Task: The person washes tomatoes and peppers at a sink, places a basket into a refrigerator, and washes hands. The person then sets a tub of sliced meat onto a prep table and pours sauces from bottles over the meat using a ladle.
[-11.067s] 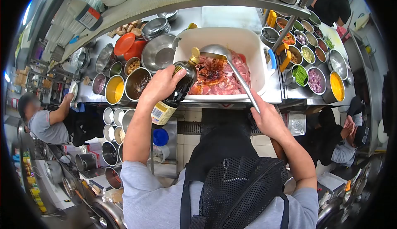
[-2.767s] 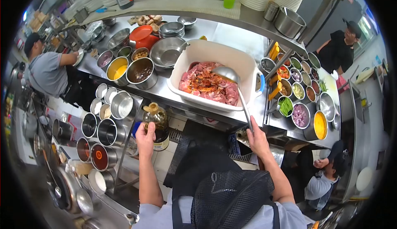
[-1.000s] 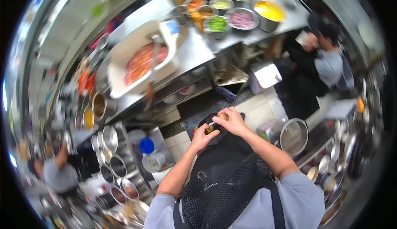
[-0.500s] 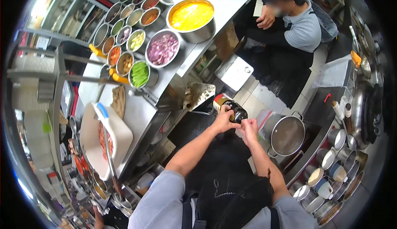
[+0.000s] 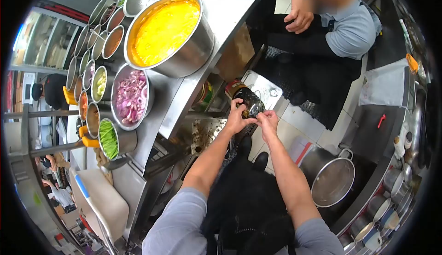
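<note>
A dark glass bottle (image 5: 251, 99) with a red and yellow label is tilted in front of me, above the floor. My left hand (image 5: 238, 118) is wrapped round its side near the neck. The fingers of my right hand (image 5: 268, 120) are pinched together at the bottle's neck end; the cap is hidden behind them. At the lower left stands the white tub (image 5: 103, 204) with a blue patch on its rim, and a metal ladle handle lies across it. The meat inside is out of sight.
On the steel counter (image 5: 172, 91) stand a pot of yellow liquid (image 5: 165, 29), a bowl of chopped purple onion (image 5: 132, 96) and a container of cut greens (image 5: 108, 138). A seated person (image 5: 345, 29) is at the upper right. A large pot (image 5: 332, 181) is on the right.
The view has swung right, away from the tub. The ladle has been let go and stays in the tub. My right hand has come to the bottle's neck, and the bottle has been tilted.
</note>
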